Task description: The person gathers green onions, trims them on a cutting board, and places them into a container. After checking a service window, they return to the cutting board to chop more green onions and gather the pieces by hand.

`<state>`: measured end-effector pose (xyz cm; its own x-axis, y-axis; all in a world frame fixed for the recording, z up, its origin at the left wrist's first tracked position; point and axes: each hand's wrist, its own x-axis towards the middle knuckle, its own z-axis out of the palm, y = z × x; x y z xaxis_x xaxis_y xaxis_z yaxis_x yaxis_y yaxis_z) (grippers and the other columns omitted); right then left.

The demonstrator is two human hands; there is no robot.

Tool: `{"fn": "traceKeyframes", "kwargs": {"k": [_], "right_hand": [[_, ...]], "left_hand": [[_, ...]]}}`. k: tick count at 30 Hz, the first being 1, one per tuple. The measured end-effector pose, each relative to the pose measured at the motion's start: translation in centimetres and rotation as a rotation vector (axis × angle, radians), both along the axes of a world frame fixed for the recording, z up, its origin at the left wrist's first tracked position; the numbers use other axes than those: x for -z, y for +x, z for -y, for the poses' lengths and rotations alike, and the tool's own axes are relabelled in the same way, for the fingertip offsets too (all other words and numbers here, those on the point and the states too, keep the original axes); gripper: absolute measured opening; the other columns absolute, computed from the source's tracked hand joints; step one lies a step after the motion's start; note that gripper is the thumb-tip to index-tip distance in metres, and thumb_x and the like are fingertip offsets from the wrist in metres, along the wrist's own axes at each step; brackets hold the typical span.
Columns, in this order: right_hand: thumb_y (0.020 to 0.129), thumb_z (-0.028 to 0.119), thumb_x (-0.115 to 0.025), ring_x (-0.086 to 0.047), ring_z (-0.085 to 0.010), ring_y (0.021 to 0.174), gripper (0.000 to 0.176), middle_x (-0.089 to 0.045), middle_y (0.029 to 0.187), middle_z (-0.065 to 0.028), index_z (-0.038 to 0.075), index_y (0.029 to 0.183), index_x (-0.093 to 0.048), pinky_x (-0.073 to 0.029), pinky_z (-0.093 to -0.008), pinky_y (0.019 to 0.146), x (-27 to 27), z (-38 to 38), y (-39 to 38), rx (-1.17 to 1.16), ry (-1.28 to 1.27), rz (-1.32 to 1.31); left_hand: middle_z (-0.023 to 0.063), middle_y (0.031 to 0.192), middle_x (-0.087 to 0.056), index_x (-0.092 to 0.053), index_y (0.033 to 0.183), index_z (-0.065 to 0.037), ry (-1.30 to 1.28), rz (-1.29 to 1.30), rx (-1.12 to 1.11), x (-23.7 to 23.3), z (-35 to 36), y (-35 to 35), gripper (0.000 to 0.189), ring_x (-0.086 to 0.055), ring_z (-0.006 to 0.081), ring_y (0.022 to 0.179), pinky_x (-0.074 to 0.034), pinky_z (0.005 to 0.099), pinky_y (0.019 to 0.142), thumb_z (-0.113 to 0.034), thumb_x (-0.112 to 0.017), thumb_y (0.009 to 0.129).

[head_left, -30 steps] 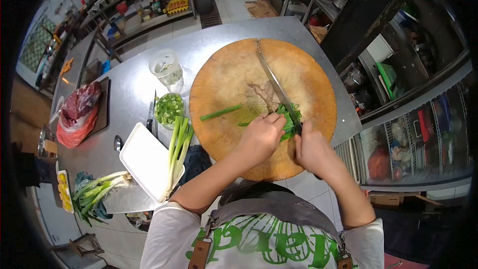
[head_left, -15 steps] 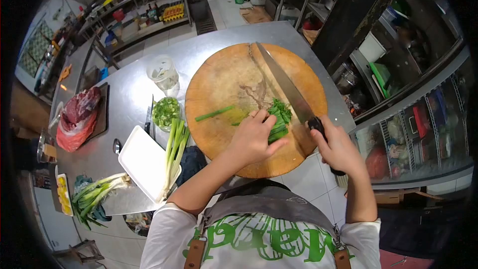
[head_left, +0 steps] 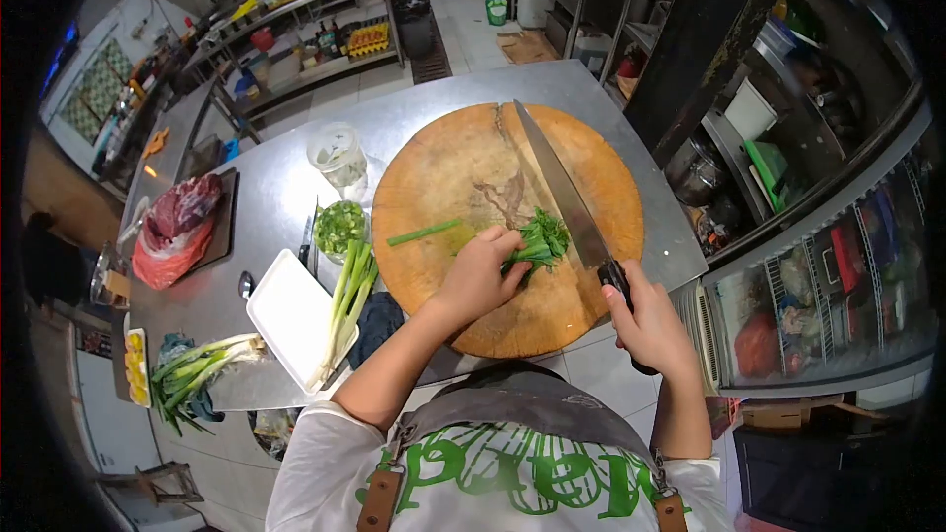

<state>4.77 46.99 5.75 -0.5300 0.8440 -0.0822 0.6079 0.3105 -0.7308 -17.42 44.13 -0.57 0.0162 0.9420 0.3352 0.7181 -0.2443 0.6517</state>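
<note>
My right hand [head_left: 652,323] is closed round the black handle of a long kitchen knife [head_left: 564,187]. The blade lies across the right half of a round wooden chopping board [head_left: 434,163], its tip pointing at the far rim. Left of the blade, my left hand [head_left: 483,271] grips a bunch of spring onion greens [head_left: 544,239], fingers curled over its left end. The blade and the bunch are apart. A single green stalk [head_left: 424,233] lies on the board, left of my left hand.
Left of the board are a bowl of chopped greens [head_left: 340,225], a clear plastic cup [head_left: 337,153], and a white tray [head_left: 288,310] with spring onions [head_left: 347,310] on its right side. Farther left, a large piece of raw meat [head_left: 177,232] sits on a dark board.
My left hand has shifted slightly left and closed its fingers round the greens; the thumb stuck out before. The knife stays in my right hand. The whole view has shifted somewhat.
</note>
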Motion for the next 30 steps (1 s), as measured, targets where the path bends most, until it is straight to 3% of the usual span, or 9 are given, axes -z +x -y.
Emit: {"fn": "traceKeyframes", "kwargs": {"k": [6,12,17,22,30], "right_hand": [[0.084,0.019,-0.048,-0.052,-0.0443,0.064,0.022,-0.053,0.065,-0.0269,0.0,0.092,-0.043,-0.04,-0.0478,0.056,0.7,-0.1,0.3,-0.018,0.005,-0.011],[0.083,0.017,-0.049,-0.053,-0.0446,0.062,0.022,-0.053,0.063,-0.027,0.0,0.094,-0.042,-0.04,-0.0498,0.056,-0.1,0.7,0.3,-0.146,0.109,0.1],[0.084,0.016,-0.048,-0.05,-0.0445,0.059,0.022,-0.051,0.061,-0.0265,-0.001,0.095,-0.042,-0.038,-0.0488,0.054,0.8,1.5,-0.4,-0.212,0.022,0.055],[0.084,0.015,-0.045,-0.055,-0.0458,0.062,0.024,-0.054,0.062,-0.0285,-0.006,0.092,-0.038,-0.044,-0.0502,0.058,1.0,1.4,-2.2,-0.197,0.06,0.314],[0.083,0.017,-0.046,-0.054,-0.0469,0.064,0.025,-0.054,0.065,-0.0305,-0.006,0.091,-0.04,-0.043,-0.0512,0.059,1.6,-0.8,-2.9,-0.208,0.107,0.278]], "left_hand": [[0.0171,0.09,-0.052,-0.051,0.088,-0.002,0.169,-0.042,0.044,0.3,0.5,0.4,0.022,-0.05,0.0361,0.083,-0.042,0.0396,0.07,-0.009,-0.062,0.071],[0.0165,0.092,-0.053,-0.051,0.088,-0.003,0.023,-0.152,0.037,0.0,2.8,0.1,0.022,-0.05,0.0354,0.084,-0.043,0.0399,0.07,-0.009,-0.062,0.07],[0.0165,0.094,-0.053,-0.049,0.087,-0.002,-0.001,-0.095,0.011,-0.2,3.3,0.3,0.021,-0.049,0.0353,0.083,-0.042,0.0421,0.071,-0.006,-0.061,0.069],[0.0167,0.091,-0.053,-0.052,0.087,-0.002,0.037,-0.126,0.023,-0.2,3.0,0.1,0.022,-0.051,0.0356,0.083,-0.043,0.0404,0.07,-0.01,-0.063,0.07],[0.017,0.089,-0.053,-0.052,0.087,-0.002,0.028,-0.123,0.003,0.1,3.1,0.0,0.022,-0.051,0.0356,0.083,-0.043,0.0406,0.07,-0.01,-0.062,0.07]]}}
